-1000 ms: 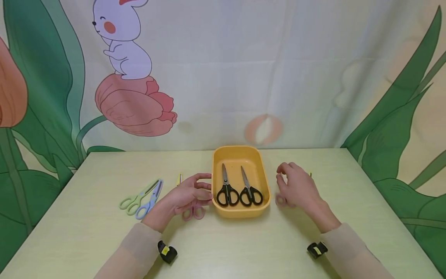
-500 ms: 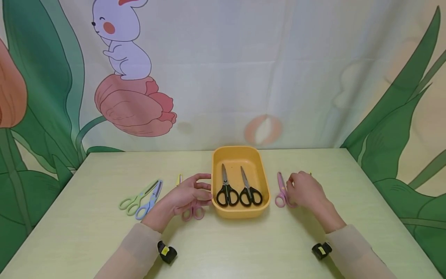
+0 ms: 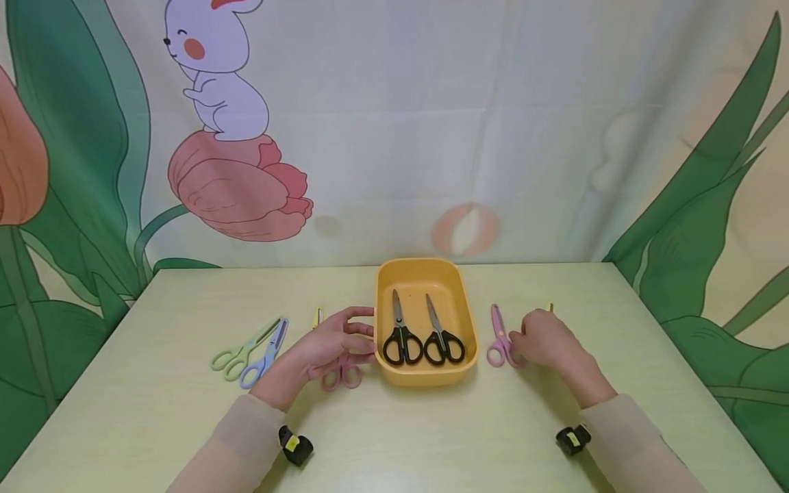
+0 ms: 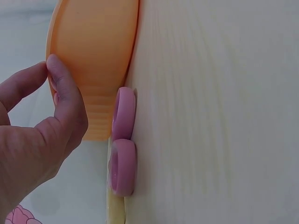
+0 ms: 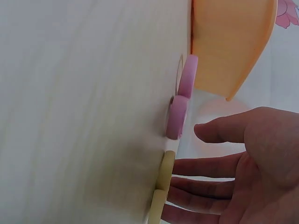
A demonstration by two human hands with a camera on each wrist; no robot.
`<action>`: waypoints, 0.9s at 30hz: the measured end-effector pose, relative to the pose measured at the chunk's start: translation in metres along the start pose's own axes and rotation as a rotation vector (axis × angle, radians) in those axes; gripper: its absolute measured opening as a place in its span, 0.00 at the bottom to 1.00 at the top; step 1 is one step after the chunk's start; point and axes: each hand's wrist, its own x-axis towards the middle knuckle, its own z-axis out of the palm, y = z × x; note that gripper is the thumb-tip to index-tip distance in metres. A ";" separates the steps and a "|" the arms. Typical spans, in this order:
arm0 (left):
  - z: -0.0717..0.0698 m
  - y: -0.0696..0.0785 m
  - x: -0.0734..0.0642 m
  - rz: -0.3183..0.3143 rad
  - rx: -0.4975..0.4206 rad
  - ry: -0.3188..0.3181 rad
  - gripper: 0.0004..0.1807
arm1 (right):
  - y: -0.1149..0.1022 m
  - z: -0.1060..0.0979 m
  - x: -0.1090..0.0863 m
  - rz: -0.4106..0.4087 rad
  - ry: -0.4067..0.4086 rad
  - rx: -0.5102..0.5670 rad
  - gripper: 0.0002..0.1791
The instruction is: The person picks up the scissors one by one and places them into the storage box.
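My left hand (image 3: pixel 329 340) touches the left side of a yellow bin (image 3: pixel 425 375), its fingertips right at the rim in the left wrist view. Two pairs of black-handled scissors (image 3: pixel 403 346) lie inside the bin. Partly under that hand lie pink scissors (image 3: pixel 351 376) and the yellow tip of another tool (image 3: pixel 317 317). On the right, my right hand (image 3: pixel 545 339) is over yellow-handled scissors (image 5: pixel 167 170), fingers extended behind the handle loops and thumb held apart. Pink scissors (image 3: pixel 498 335) lie just left of this hand.
Green scissors (image 3: pixel 237 359) and blue scissors (image 3: pixel 266 359) lie side by side at the left of the pale table (image 3: pixel 431 438). A printed curtain (image 3: pixel 382 137) hangs along the table's far edge.
My right hand has moved right and lower, from above the pink scissors to the yellow-handled ones, uncovering the pink pair. My left hand and the bin have stayed in place.
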 end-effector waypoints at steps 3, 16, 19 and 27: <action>0.000 -0.001 0.000 0.000 0.000 0.004 0.41 | 0.003 -0.002 0.002 -0.001 -0.009 -0.003 0.20; 0.001 0.000 0.000 -0.002 0.006 0.009 0.41 | 0.010 -0.005 -0.007 0.022 0.040 -0.073 0.33; 0.001 0.001 -0.001 -0.003 0.006 0.010 0.41 | 0.011 -0.004 -0.008 0.049 0.009 -0.069 0.36; 0.001 0.001 -0.001 -0.003 0.001 0.004 0.41 | 0.012 -0.004 -0.012 0.065 -0.039 -0.102 0.35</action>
